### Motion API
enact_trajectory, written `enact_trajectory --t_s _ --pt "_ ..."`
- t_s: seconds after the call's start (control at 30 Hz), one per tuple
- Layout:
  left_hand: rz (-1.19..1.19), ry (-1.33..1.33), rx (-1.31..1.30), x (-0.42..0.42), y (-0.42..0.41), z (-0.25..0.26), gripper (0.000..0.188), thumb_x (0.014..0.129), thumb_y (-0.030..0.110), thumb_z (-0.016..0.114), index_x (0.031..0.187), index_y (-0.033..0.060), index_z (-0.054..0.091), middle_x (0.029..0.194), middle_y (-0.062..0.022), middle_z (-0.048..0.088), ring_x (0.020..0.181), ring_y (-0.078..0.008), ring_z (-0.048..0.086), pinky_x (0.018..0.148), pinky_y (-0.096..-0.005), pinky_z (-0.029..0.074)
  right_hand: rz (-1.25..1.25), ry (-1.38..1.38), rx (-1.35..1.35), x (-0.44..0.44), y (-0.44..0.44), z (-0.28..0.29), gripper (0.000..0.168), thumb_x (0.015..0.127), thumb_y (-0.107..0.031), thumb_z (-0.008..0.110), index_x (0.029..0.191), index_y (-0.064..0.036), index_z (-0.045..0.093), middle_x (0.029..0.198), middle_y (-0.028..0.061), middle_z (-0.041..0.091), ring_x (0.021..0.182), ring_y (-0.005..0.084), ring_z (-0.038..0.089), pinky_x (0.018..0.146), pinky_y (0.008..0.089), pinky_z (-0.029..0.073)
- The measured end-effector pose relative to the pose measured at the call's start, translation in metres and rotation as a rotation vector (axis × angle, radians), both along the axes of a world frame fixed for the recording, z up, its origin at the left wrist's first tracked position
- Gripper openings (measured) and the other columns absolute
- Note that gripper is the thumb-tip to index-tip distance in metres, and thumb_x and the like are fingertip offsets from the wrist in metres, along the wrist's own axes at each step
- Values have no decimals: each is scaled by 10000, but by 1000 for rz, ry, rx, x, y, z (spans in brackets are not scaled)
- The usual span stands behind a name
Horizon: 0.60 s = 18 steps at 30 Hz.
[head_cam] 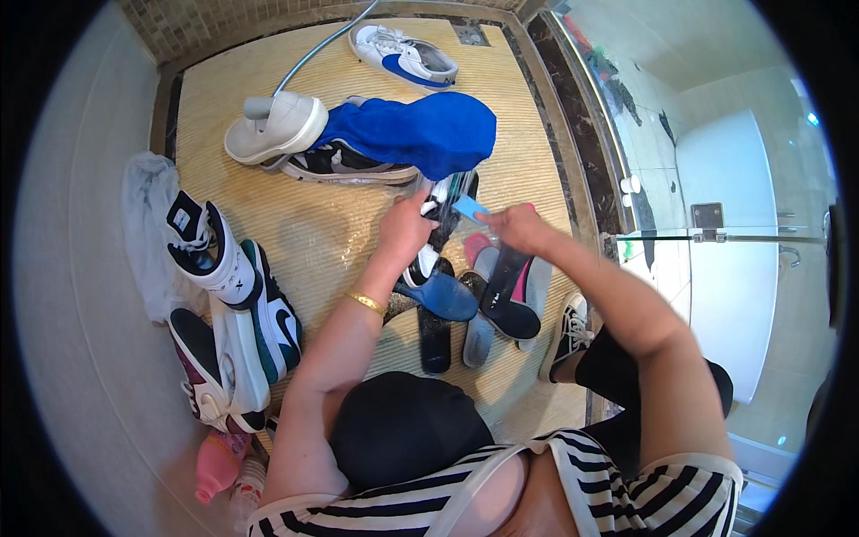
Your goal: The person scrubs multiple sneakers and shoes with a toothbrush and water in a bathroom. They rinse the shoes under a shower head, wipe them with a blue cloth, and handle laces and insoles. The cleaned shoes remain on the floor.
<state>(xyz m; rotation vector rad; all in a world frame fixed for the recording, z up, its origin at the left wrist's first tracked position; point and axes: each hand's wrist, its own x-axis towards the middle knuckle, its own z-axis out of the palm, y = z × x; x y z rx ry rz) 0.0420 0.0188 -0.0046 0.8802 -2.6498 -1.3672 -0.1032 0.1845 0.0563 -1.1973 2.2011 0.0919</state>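
Observation:
My left hand (406, 225), with a gold bracelet at its wrist, grips a black-and-white shoe (424, 262) on the wet floor. My right hand (520, 229) holds a flat light-blue tool (471, 209), perhaps a scrubbing brush, against or just beside that shoe. Streams of water fall over the shoe from under the edge of a blue cloth (429, 127). The cloth is draped over a black sneaker (349, 164) and hides what the water comes from. Just below my hands lie several loose insoles, among them a blue one (443, 295) and black ones (513, 312).
A hose (315, 50) runs down behind a cream shoe (278, 127). A white-and-blue sneaker (402, 57) lies near the floor drain (472, 35). More shoes, including a white high-top (218, 258), line the left wall beside a plastic bag (151, 235) and a pink bottle (218, 463). A glass door (758, 236) stands right.

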Motion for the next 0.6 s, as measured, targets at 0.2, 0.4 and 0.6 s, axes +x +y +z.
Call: enact_trajectory --t_s 0.2,0.4,0.6 --pt "-39 20 -37 2 11 0 661 685 176 715 1293 223 462 961 -207 567 874 -384 590 731 -438 479 256 478 128 -4 -29 28 344 850 -162 459 1167 -218 580 757 114 643 715 287 643 586 401 509" --pt "55 77 141 8 -4 -24 672 686 206 736 1301 206 462 997 -197 580 907 -391 584 758 -434 473 -699 -455 -272 38 -5 -10 398 918 -142 432 1314 -161 462 617 78 520 462 181 503 467 395 433" --pt "171 153 375 8 23 -27 667 689 148 728 1293 121 443 1013 -211 611 952 -376 582 803 -412 460 -1527 -1259 -515 56 -56 0 258 943 -136 381 1197 -181 392 602 12 387 401 95 299 366 264 255"
